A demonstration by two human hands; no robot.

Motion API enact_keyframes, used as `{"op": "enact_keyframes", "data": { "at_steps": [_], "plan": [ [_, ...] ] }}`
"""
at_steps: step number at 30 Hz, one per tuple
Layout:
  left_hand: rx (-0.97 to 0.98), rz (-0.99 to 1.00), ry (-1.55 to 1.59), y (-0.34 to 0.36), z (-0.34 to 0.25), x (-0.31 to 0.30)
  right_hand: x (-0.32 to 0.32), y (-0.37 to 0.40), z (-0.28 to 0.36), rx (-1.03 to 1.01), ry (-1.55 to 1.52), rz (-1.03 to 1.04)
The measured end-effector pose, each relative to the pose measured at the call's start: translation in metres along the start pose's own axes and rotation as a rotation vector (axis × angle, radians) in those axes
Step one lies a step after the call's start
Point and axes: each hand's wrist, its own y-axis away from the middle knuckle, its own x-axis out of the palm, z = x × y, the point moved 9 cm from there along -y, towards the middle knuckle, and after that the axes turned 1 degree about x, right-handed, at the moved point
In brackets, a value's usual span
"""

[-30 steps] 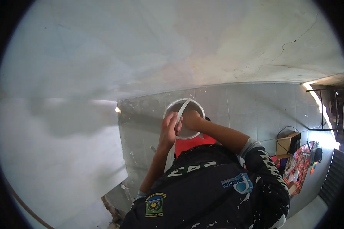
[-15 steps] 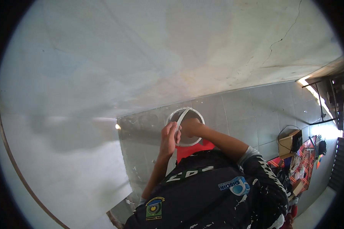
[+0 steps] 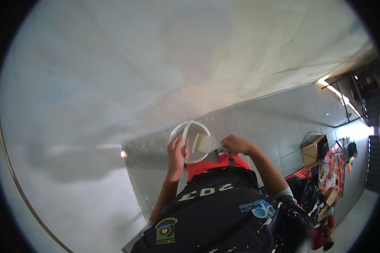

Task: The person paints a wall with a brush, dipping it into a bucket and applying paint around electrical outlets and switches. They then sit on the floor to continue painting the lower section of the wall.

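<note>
Paintbrush [image 3: 206, 144] is held in the closed right grip [image 3: 236, 144], its bristles [image 3: 196, 143] left of that grip, over the bucket [image 3: 205, 127], whose strap [image 3: 187, 129] is clasped by the curled left grip [image 3: 177, 157].

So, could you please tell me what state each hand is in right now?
Left hand: closed, holding the white handle of the bucket.
Right hand: closed, holding a paintbrush by its handle end.

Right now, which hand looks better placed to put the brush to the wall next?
Probably the right hand: it grips the brush with the bristles facing away, while the left hand is occupied holding the bucket handle.
</note>
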Motion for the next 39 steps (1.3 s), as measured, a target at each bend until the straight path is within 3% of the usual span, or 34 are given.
{"op": "enact_keyframes", "data": {
  "at_steps": [1, 3, 5, 6, 8, 13, 16, 18, 27, 29, 31, 36, 39],
  "plan": [
    [0.0, -0.005, -0.005, -0.001, 0.0, 0.001, -0.001, 0.0, -0.01, -0.036, -0.043, -0.021],
    [-0.005, -0.002, -0.004, 0.005, 0.006, -0.008, 0.013, 0.021, -0.002, -1.115, 0.554, -0.406],
    [-0.01, 0.038, 0.015, 0.005, 0.014, -0.007, 0.015, -0.013, -0.055, -0.363, 0.063, -0.11],
    [0.0, 0.064, 0.032, 0.002, 0.014, -0.007, 0.01, -0.005, -0.04, -0.367, 0.072, -0.161],
    [0.018, 0.094, 0.018, 0.002, 0.012, 0.003, 0.016, 0.01, -0.037, -0.006, -0.206, -0.063],
    [0.001, 0.123, -0.005, 0.002, 0.008, 0.015, 0.003, 0.014, -0.027, -0.017, -0.135, -0.141],
    [-0.011, 0.13, 0.038, 0.003, 0.013, 0.015, 0.002, 0.012, -0.035, -0.01, -0.205, -0.112],
    [-0.024, 0.13, 0.038, 0.0, 0.018, 0.013, 0.002, 0.001, -0.037, -0.005, -0.037, -0.041],
    [-0.05, 0.069, 0.014, 0.004, 0.029, 0.006, 0.006, 0.01, -0.019, -0.058, -0.093, -0.131],
    [-0.013, 0.039, 0.027, -0.002, 0.019, 0.006, 0.008, -0.003, -0.028, -0.032, 0.021, -0.093],
    [0.038, 0.07, -0.033, 0.003, 0.012, 0.011, 0.009, 0.002, -0.027, 0.007, -0.14, -0.08],
    [0.039, 0.082, 0.004, -0.001, 0.015, 0.009, 0.004, -0.002, -0.024, -0.063, 0.036, -0.12],
    [0.031, 0.078, 0.019, 0.001, 0.017, 0.007, 0.004, 0.0, -0.029, -0.019, -0.127, -0.134]
  ]
}}
